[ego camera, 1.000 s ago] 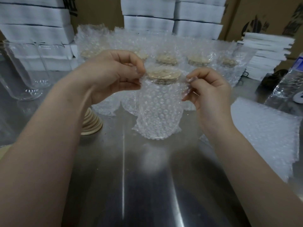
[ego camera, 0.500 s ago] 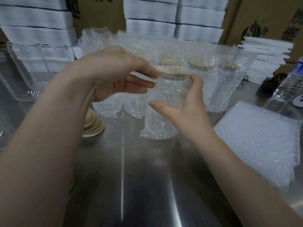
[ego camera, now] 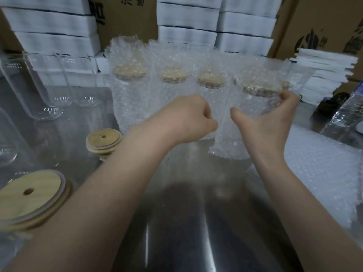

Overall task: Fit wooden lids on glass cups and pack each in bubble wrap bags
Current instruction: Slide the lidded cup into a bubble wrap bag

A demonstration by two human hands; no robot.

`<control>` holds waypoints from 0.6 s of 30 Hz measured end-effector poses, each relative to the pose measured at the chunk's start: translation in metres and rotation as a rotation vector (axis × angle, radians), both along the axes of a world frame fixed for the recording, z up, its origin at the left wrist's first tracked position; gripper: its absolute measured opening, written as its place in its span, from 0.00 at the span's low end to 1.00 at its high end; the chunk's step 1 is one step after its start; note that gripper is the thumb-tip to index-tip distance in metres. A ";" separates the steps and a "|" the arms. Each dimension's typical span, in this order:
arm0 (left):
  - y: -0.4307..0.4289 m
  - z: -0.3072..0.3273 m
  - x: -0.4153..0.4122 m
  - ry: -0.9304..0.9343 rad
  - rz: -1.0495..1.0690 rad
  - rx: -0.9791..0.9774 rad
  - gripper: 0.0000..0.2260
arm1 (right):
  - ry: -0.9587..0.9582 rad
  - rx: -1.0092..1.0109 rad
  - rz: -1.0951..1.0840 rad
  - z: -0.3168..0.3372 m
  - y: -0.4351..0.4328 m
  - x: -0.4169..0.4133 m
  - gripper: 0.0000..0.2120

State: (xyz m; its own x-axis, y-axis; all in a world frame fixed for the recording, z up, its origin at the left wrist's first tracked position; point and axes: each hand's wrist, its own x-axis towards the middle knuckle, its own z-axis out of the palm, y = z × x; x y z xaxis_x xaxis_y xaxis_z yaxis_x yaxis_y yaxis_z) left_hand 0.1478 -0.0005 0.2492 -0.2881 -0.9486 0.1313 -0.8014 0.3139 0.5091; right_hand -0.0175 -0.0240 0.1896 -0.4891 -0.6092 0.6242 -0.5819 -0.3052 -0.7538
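So, bubble-bagged clear glass cup with round wooden lid [ego camera: 255, 108] upright at 1 o'clock, right hand [ego camera: 275, 124] curled round it. Left hand [ego camera: 188, 118] fisted just beside, at its 9 o'clock; can't tell if pinching anything. Packed row [ego camera: 170, 79] directly behind.

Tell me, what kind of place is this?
Probably a warehouse packing station: cardboard cartons and stacked white boxes line the back, bubble-wrapped lidded cups stand on a steel table, and the right hand grips another wrapped cup.
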 end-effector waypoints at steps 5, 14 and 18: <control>-0.002 -0.044 -0.022 -0.014 0.022 -0.053 0.13 | 0.020 -0.017 -0.019 -0.008 -0.002 0.000 0.38; -0.004 -0.102 -0.023 0.069 -0.040 -0.197 0.12 | 0.111 0.076 -0.014 -0.005 -0.002 -0.004 0.42; -0.004 -0.109 -0.024 0.052 -0.095 -0.232 0.10 | 0.135 0.115 -0.025 0.003 0.006 0.002 0.46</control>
